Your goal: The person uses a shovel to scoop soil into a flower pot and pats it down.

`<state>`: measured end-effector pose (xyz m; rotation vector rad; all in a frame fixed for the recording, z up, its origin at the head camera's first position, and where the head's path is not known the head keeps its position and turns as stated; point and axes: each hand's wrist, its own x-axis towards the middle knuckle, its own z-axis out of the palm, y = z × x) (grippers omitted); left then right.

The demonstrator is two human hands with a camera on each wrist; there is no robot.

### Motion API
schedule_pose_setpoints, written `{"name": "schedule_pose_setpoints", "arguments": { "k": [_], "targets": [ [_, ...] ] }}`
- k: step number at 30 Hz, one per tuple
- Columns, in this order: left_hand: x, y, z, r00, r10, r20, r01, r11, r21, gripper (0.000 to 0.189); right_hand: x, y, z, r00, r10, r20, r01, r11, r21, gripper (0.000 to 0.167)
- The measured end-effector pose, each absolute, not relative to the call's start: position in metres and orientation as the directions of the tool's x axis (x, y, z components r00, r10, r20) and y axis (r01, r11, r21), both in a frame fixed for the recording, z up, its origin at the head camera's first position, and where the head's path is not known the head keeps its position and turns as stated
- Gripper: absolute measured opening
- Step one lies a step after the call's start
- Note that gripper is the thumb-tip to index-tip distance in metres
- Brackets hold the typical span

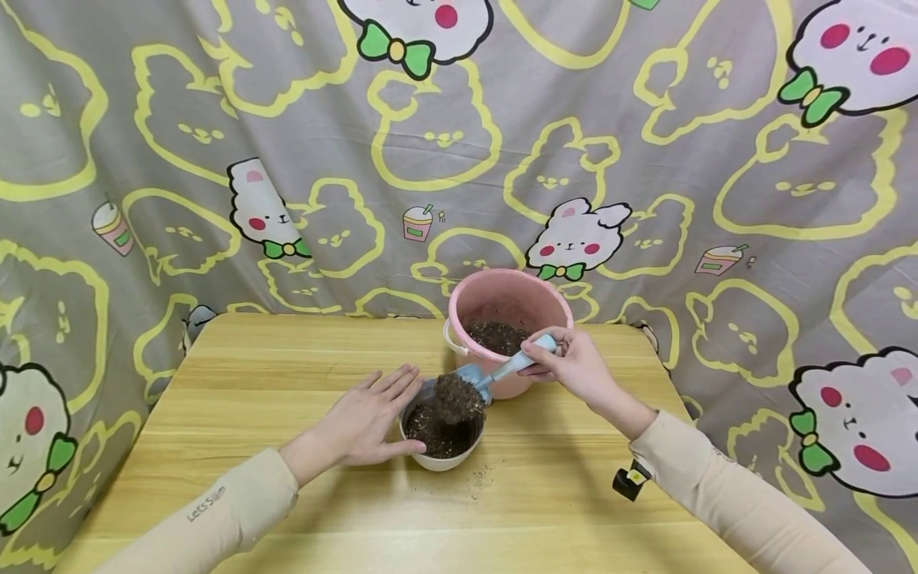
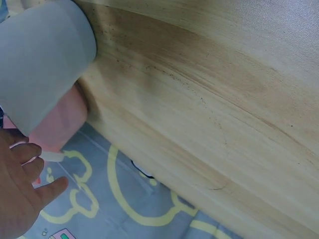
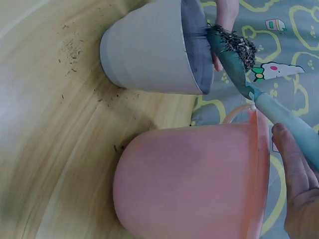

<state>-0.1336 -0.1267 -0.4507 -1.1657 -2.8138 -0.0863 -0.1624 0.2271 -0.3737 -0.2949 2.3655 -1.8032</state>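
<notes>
A light-coloured plant pot with dark soil inside stands on the table. My left hand rests against its left side, with the fingers fairly straight and the thumb at the near rim. In my right hand I grip the handle of a blue trowel. Its blade carries a heap of soil over the pot's opening. The right wrist view shows the loaded blade at the rim of the pot. Just behind, a pink bucket holds more soil.
The wooden table has crumbs of soil scattered near the pot. A white handle hangs at the bucket's left side. A patterned curtain runs behind the table. A small black device is at my right cuff.
</notes>
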Motion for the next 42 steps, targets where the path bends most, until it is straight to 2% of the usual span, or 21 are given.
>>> {"name": "schedule_pose_setpoints", "arguments": {
  "k": [9,18,25,32,36,42],
  "targets": [
    [-0.134,-0.127,-0.451,-0.698,0.705,0.126,0.713,0.701,0.019,0.099,-0.16,0.22,-0.373,-0.969,-0.244,0.038,-0.115,0.309,-0.944,0.026],
    [-0.133,-0.126,-0.45,-0.716,0.69,0.107,0.697,0.715,0.05,0.098,-0.151,0.21,-0.369,-0.944,-0.266,0.197,-0.3,0.438,-0.847,0.013],
    [-0.132,-0.125,-0.448,-0.715,0.691,0.103,0.697,0.715,0.042,0.098,-0.145,0.207,-0.364,-0.899,-0.308,0.312,-0.433,0.515,-0.74,0.011],
    [-0.133,-0.126,-0.448,-0.709,0.696,0.111,0.703,0.71,0.045,0.096,-0.141,0.209,-0.359,-0.815,-0.4,0.418,-0.576,0.484,-0.659,0.012],
    [-0.133,-0.126,-0.448,-0.712,0.695,0.1,0.701,0.712,0.044,0.097,-0.14,0.211,-0.358,-0.795,-0.424,0.433,-0.602,0.47,-0.645,0.013],
    [-0.133,-0.125,-0.449,-0.713,0.694,0.097,0.7,0.713,0.041,0.097,-0.14,0.212,-0.362,-0.813,-0.425,0.397,-0.574,0.471,-0.67,0.012]
  ]
}}
